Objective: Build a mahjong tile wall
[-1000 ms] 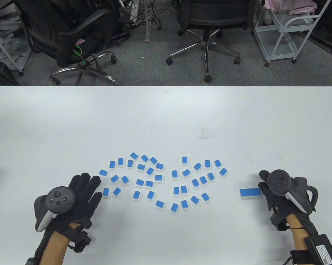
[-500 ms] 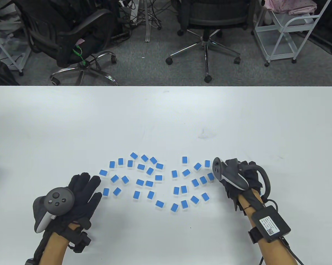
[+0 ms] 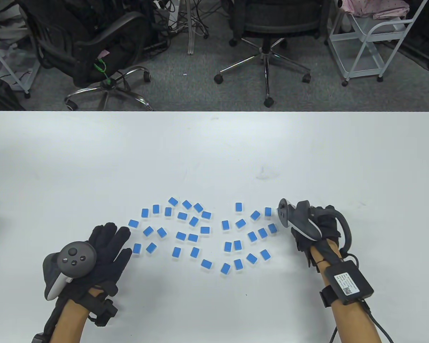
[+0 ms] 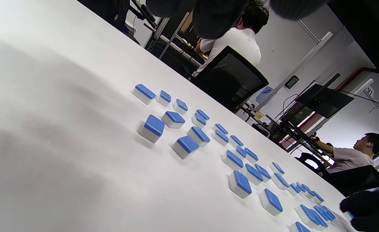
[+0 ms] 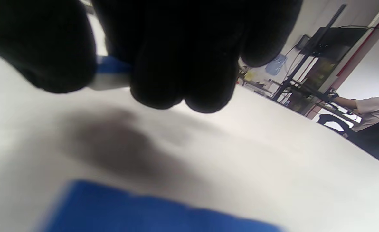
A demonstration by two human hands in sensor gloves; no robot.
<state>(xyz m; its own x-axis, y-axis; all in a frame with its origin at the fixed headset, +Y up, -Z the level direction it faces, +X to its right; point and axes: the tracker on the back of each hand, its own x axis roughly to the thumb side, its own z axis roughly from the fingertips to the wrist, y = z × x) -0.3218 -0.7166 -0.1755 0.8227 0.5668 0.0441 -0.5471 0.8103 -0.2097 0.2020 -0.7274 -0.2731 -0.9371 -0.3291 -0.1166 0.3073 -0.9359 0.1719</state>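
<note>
A white worktop (image 3: 214,150) carries loose blue-backed mahjong tiles (image 3: 207,228) scattered face-down near its front. The left hand (image 3: 104,250) rests flat, fingers spread, beside them. The right hand (image 3: 312,228) apparently pinches one tile (image 5: 110,75) at the scatter's right edge.

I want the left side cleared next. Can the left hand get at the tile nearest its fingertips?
Probably yes: the left hand lies flat beside the tile, with only bare table between.

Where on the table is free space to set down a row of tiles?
The table is bare behind the scattered tiles, and along the near edge between the left hand and right hand. It is crowded between the hands.
</note>
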